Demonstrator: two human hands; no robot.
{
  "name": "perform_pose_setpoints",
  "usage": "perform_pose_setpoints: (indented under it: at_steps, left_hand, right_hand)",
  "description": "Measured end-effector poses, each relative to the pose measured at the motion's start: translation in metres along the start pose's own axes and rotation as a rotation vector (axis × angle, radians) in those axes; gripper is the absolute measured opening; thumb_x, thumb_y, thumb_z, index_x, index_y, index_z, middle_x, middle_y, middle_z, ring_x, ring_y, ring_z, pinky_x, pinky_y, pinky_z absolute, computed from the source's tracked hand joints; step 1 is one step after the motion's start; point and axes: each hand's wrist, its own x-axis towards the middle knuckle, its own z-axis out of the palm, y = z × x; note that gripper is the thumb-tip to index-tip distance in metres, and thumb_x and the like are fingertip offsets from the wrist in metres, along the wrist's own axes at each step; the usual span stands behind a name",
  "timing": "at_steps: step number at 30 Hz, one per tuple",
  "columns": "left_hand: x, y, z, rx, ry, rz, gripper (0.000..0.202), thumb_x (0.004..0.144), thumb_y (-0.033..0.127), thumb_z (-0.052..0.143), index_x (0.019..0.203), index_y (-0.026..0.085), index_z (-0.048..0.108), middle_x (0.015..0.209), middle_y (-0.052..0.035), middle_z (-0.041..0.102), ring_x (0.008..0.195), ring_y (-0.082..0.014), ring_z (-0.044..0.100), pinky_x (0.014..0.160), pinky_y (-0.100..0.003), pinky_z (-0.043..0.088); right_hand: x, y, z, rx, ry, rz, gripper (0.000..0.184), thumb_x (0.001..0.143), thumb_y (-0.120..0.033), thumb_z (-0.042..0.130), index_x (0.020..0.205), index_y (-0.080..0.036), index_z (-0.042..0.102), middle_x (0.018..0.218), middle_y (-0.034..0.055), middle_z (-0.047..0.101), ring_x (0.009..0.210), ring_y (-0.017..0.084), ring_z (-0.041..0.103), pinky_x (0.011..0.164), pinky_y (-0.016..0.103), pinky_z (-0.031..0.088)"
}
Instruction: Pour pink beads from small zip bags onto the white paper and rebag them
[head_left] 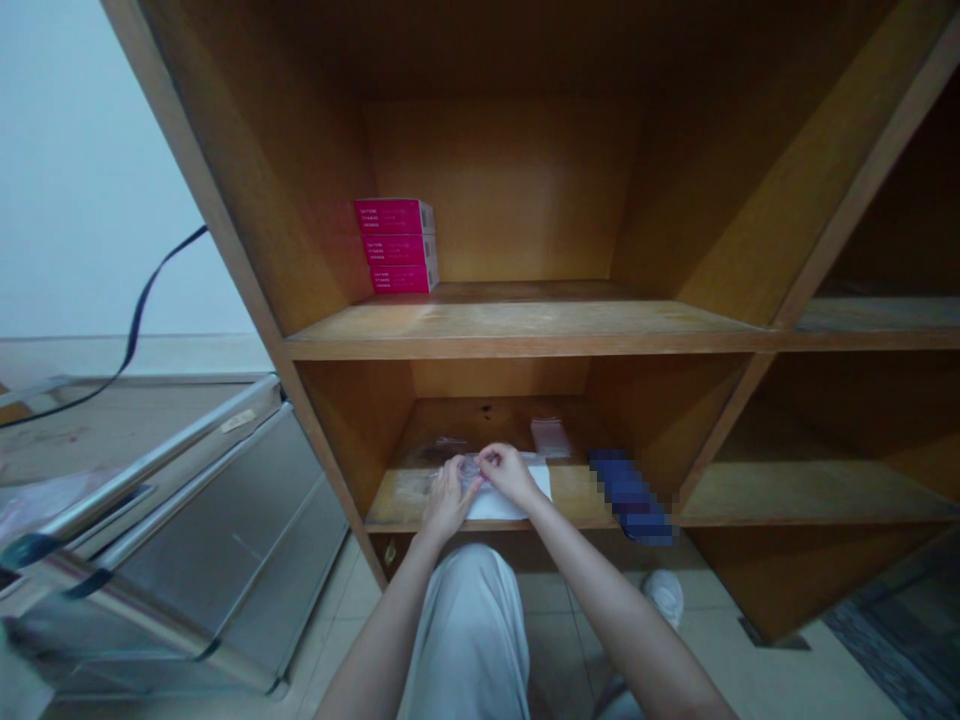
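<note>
My left hand (448, 497) and my right hand (511, 474) come close together over the lower shelf. Their fingers are closed on a small piece of clear plastic (470, 467), which looks like a thin bag; its contents, if any, are too small to make out. Under the hands lies a white sheet of paper (499, 505), partly covered by them. Just behind the right hand, a flat transparent plastic bag (551, 438) rests on the shelf.
Pink boxes (400, 249) are stacked on the upper shelf (525, 322) at left. A blurred blue object (630, 495) overhangs the lower shelf's front edge (577, 518). A metal-framed cart (225, 560) stands at left, below a dark cable (135, 325). My knee (472, 610) is below the shelf.
</note>
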Motion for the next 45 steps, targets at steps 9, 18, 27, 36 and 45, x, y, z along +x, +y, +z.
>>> perform_pose_setpoints:
  at_steps: [9, 18, 27, 36, 45]
  left_hand:
    - [-0.001, 0.001, -0.001, -0.023, 0.001, -0.01, 0.042, 0.08, 0.04, 0.039, 0.115, 0.017, 0.036, 0.106, -0.0099, 0.05, 0.099, -0.0214, 0.047, 0.086, -0.038, 0.036]
    - [0.004, -0.001, -0.001, -0.119, 0.084, -0.023, 0.038, 0.078, 0.039, 0.044, 0.109, 0.018, 0.041, 0.099, -0.0073, 0.052, 0.093, -0.0195, 0.049, 0.083, -0.035, 0.038]
    - [0.004, 0.0, -0.003, -0.097, 0.06, -0.033, 0.036, 0.079, 0.039, 0.043, 0.109, 0.02, 0.042, 0.096, -0.0062, 0.053, 0.091, -0.0198, 0.048, 0.082, -0.037, 0.038]
    - [0.003, -0.002, 0.0, -0.05, 0.026, -0.035, 0.038, 0.081, 0.039, 0.039, 0.113, 0.02, 0.039, 0.1, -0.0071, 0.051, 0.095, -0.0203, 0.048, 0.084, -0.037, 0.037]
    - [0.002, -0.003, 0.001, -0.024, 0.015, -0.01, 0.039, 0.08, 0.039, 0.039, 0.114, 0.02, 0.038, 0.106, -0.008, 0.051, 0.1, -0.0207, 0.046, 0.087, -0.038, 0.035]
  right_hand:
    - [0.002, 0.019, -0.017, -0.012, 0.035, 0.07, 0.021, 0.078, -0.022, 0.046, 0.083, -0.014, 0.064, 0.085, 0.0076, 0.066, 0.077, 0.015, 0.059, 0.071, 0.025, 0.043]
    - [-0.011, 0.05, -0.042, -0.381, 0.018, 0.132, 0.017, 0.07, -0.012, 0.05, 0.078, -0.012, 0.064, 0.081, 0.0097, 0.065, 0.078, 0.018, 0.058, 0.073, 0.025, 0.04]
    - [-0.015, 0.065, -0.03, -0.486, -0.039, 0.154, 0.013, 0.069, -0.012, 0.05, 0.067, -0.013, 0.063, 0.076, 0.0105, 0.064, 0.076, 0.018, 0.057, 0.071, 0.024, 0.039]
    - [-0.012, 0.06, -0.032, -0.415, 0.029, 0.167, 0.015, 0.068, -0.012, 0.048, 0.063, -0.014, 0.063, 0.071, 0.0083, 0.065, 0.07, 0.016, 0.058, 0.068, 0.024, 0.04]
    - [0.007, 0.011, -0.007, 0.011, 0.053, 0.127, 0.016, 0.071, -0.025, 0.053, 0.071, -0.013, 0.063, 0.07, 0.0058, 0.065, 0.062, 0.013, 0.058, 0.059, 0.022, 0.043]
